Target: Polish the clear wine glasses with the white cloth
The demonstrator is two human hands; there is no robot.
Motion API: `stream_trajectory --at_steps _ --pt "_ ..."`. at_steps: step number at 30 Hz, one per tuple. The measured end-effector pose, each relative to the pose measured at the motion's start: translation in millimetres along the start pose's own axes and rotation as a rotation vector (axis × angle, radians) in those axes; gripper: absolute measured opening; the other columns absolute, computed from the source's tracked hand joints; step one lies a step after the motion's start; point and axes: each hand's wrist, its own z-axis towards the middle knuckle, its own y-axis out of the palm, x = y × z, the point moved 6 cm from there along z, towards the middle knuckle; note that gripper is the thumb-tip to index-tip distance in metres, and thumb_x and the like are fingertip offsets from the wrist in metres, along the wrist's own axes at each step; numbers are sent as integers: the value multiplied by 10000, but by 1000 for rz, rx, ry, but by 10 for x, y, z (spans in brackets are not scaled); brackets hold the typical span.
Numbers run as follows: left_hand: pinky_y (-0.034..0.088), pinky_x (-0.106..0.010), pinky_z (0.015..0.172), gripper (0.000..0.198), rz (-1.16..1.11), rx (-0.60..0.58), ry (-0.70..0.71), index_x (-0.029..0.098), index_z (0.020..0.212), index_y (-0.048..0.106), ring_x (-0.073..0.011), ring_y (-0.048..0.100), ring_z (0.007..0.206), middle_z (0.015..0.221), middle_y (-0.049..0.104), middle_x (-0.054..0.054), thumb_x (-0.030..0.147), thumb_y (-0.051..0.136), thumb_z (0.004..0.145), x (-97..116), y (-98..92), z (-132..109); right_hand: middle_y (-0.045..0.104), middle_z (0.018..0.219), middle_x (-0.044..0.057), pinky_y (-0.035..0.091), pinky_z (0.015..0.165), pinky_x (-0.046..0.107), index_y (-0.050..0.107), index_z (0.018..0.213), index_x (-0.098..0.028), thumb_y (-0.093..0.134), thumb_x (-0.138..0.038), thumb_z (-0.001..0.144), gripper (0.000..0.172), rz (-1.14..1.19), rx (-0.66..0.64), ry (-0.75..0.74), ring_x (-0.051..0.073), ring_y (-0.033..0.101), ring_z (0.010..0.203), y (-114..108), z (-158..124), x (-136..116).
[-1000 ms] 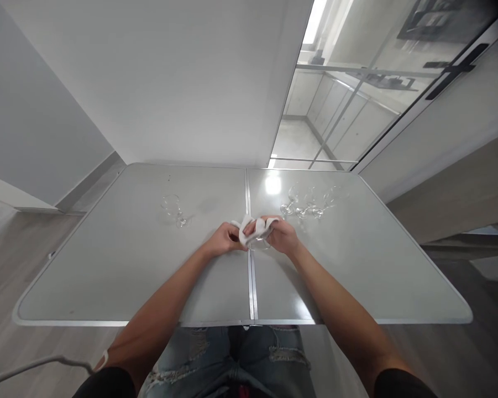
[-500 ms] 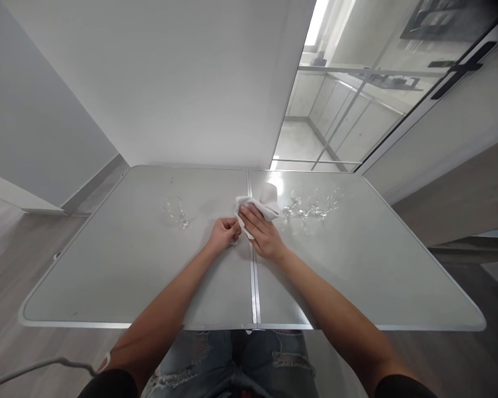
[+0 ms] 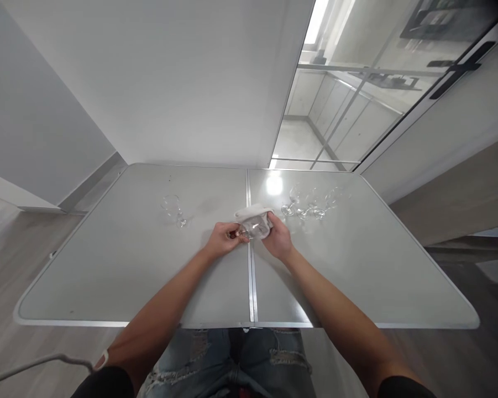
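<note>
Pinching the glass [image 3: 252,226] at its stem end, my left hand [image 3: 220,240] has its fingers closed tight on it. My right hand [image 3: 278,239] curls its fingers around the bowl through a white cloth [image 3: 252,212]. Both forearms reach straight ahead, and the hands meet over the counter's [image 3: 149,276] centre seam. The glass is clear and tipped sideways between them. A second glass [image 3: 174,209] stands off to the left, with a cluster [image 3: 310,203] near the right hand.

Black short sleeves [image 3: 103,384]; ripped blue jeans [image 3: 199,362].
</note>
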Motion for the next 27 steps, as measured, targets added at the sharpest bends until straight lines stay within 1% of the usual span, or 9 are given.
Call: stream_trajectory --at_steps 4,7,9,12,17,19,21,24,27 --pt "323 -237 533 521 -165 49 -84 158 653 578 -103 408 537 580 483 10 625 590 884 -60 13 30 698 1173 72 516 936 423 664 1219 -256 408 -594 957 498 317 -63 10 276 606 1159 248 -41 -16" --pt "343 -249 560 613 -134 133 -128 166 628 540 -125 436 580 610 491 -8 680 420 940 -117 -10 47 692 1201 78 483 1007 439 655 1248 -259 416 -602 939 520 357 -116 0 276 576 1217 389 -75 -4" --pt "344 -254 574 633 -54 192 -137 171 593 502 -136 438 605 607 465 -8 681 386 951 -138 -40 49 697 1179 92 466 1031 453 662 1239 -245 420 -618 917 549 304 -156 -6 283 567 1225 435 -87 42" --pt "339 -257 576 620 -13 212 -150 174 606 504 -138 437 608 615 473 -7 659 370 968 -154 -54 42 711 1096 99 459 1030 464 696 1168 -229 469 -611 891 524 166 -161 -54 297 579 1180 403 -85 116" --pt "364 -264 592 594 -97 209 -150 171 662 539 -141 477 612 640 525 -13 636 357 983 -156 -55 34 704 940 72 462 965 440 726 999 -192 576 -370 906 250 -214 -47 -175 264 618 975 241 -73 132" --pt "388 -268 626 558 -119 204 -135 169 673 561 -147 506 653 680 550 -21 604 405 984 -158 -49 43 687 899 58 476 894 400 711 965 -190 566 -304 903 195 -276 9 -214 235 613 906 197 -69 94" --pt "396 -271 644 507 -122 231 -121 169 664 580 -150 512 679 707 555 -21 564 486 968 -169 -57 49 669 885 41 476 836 355 689 948 -195 596 -265 867 142 -305 20 -227 211 598 869 203 -63 50" --pt "421 -283 668 447 -115 251 -98 175 665 609 -158 530 702 734 575 -25 507 544 957 -182 -48 65 646 895 14 466 783 301 642 971 -210 665 -243 796 179 -331 38 -233 179 576 839 237 -72 -35" --pt "472 -328 800 397 -82 183 -16 180 756 662 -190 593 851 896 643 -66 455 497 989 -118 10 98 641 932 2 451 753 276 588 1056 -228 695 -244 773 304 -413 89 -250 163 567 824 247 -109 -122"
